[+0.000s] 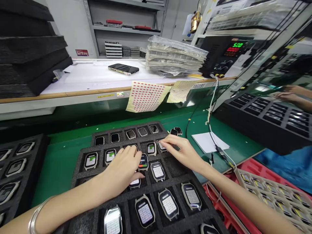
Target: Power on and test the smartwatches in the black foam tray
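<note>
In the head view, a black foam tray (168,182) holds several smartwatches in square pockets, many with lit white screens. My left hand (123,167) is curled over the tray's middle. Between its thumb and fingers sits a smartwatch (143,162) with a dark screen and a red and green bar, raised across the pocket divider. My right hand (179,148) reaches in from the right. Its thumb and fingertips close at the edge of another smartwatch (162,147) in the tray's far right pocket, partly covering it. A pocket below that watch holds no watch.
Another foam tray of watches (16,165) stands at left. Two watches (175,131) lie behind the tray, near white paper (210,142) and a cable (220,151). A power supply (225,55) stands on the shelf. At right, a co-worker's hands (292,94) are over another tray (270,113).
</note>
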`<state>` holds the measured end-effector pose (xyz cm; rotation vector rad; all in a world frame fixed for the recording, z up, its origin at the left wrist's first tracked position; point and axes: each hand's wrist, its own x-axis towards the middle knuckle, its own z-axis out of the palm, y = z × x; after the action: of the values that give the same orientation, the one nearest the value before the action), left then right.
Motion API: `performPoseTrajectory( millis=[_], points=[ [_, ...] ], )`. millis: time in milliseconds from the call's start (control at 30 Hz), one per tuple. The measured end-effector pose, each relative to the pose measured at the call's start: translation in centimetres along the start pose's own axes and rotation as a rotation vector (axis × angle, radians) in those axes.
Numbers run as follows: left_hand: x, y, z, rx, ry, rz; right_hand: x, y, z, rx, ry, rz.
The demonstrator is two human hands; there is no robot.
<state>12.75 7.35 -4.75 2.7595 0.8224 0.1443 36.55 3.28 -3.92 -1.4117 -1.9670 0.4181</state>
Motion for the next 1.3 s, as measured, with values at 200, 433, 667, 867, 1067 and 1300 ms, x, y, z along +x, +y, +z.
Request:
performPoseTrajectory(
  millis=[200,433,667,867,1067,1300],
  points=[
    [0.3,-0.1,-0.1,-0.135,0.145,0.023,-1.3,-1.9,2.1,0.31,-0.062,0.093],
    [0.1,0.2,0.3,-0.251,0.23,0.046,-0.9,-3.2,3.9,0.671,-0.155,0.26],
    [-0.2,-0.4,0.8,-0.17,0.104,-0.121,-1.3,-3.2,3.4,0.457,-0.106,0.233],
    [-0.3,-0.8,0.8,-0.299,0.124,-0.128,-1.4,-2.7,3.8,0.584,-0.16,0.28],
    [-1.0,1.2,-1.1,-0.437,0.403,0.103,-0.7,-3.1,3.6,1.025,-0.151,0.299],
    [-2.4,3.3,-1.1,-0.332,0.639,0.333,-2.5,-5.3,3.3,1.495,-0.352,0.239]
  ],
)
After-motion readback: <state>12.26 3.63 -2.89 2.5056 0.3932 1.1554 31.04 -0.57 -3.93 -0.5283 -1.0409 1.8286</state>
